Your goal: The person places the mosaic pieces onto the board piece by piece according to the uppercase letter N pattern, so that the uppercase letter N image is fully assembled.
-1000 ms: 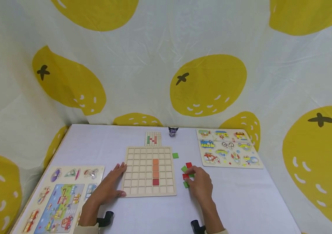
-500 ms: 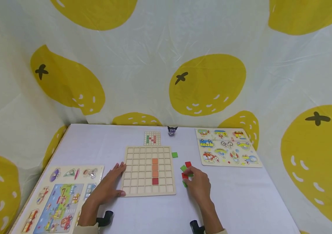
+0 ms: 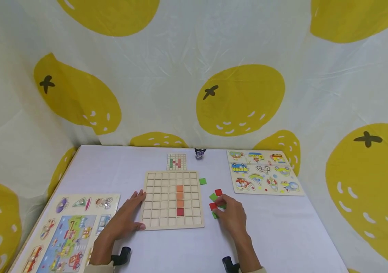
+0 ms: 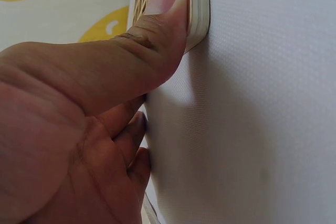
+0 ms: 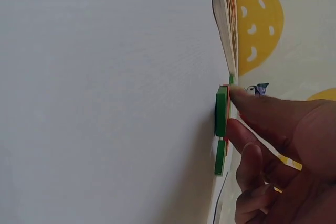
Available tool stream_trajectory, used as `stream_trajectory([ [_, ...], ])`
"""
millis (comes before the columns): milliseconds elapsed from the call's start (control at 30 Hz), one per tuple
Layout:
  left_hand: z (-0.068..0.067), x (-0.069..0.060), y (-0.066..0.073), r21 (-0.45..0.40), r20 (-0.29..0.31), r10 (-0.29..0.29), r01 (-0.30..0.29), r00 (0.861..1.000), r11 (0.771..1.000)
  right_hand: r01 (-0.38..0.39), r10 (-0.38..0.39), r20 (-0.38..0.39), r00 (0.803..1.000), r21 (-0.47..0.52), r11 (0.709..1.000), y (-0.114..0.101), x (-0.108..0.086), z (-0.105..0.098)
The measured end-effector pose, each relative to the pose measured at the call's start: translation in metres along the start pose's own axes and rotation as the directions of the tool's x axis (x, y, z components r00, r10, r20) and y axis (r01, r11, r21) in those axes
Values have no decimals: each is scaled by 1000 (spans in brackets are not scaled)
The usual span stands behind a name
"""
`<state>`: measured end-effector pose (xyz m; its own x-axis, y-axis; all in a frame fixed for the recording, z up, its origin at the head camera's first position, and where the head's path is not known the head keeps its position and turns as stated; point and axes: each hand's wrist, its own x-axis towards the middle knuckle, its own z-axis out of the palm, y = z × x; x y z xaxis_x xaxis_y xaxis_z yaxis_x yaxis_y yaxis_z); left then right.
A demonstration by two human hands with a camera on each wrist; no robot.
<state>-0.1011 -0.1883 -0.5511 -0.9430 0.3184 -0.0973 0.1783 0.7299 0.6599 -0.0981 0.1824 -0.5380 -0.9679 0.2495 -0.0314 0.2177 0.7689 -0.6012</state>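
A square wooden grid board point(image 3: 161, 197) lies in the middle of the table. One of its columns holds three orange tiles point(image 3: 179, 195) above a dark red tile point(image 3: 180, 212). My left hand point(image 3: 123, 219) rests along the board's left side, fingers extended, its thumb point(image 4: 165, 3) touching the near-left corner. To the right of the board, my right hand point(image 3: 232, 216) is over a small pile of tiles. Its thumb and index finger pinch a red tile point(image 3: 212, 206) lying among green tiles point(image 5: 221, 114). Another red tile point(image 3: 218, 192) is just beyond; the hand partly hides the pile.
A small pattern card point(image 3: 176, 162) lies behind the board, with a dark figurine point(image 3: 199, 153) to its right. One green tile point(image 3: 202, 181) sits near the board's right edge. Picture puzzles lie at left point(image 3: 107, 210) and at right point(image 3: 265, 189).
The right thumb and fingers shift slightly within the tile pile, and the tiles there move a little. The left hand stays at the board; the head view drifts slightly.
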Motion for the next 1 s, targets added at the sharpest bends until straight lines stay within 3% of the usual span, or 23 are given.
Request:
stream_trajectory([
  [467,1,-2,1,7,-28,22,-22,999,1000,22,-14,82,997,-99,995,-9,6,4],
  [1000,1,1,-1,30,3,-7,7,1000,1000,20,-1,135,991,-133,991,-11,14,-5],
])
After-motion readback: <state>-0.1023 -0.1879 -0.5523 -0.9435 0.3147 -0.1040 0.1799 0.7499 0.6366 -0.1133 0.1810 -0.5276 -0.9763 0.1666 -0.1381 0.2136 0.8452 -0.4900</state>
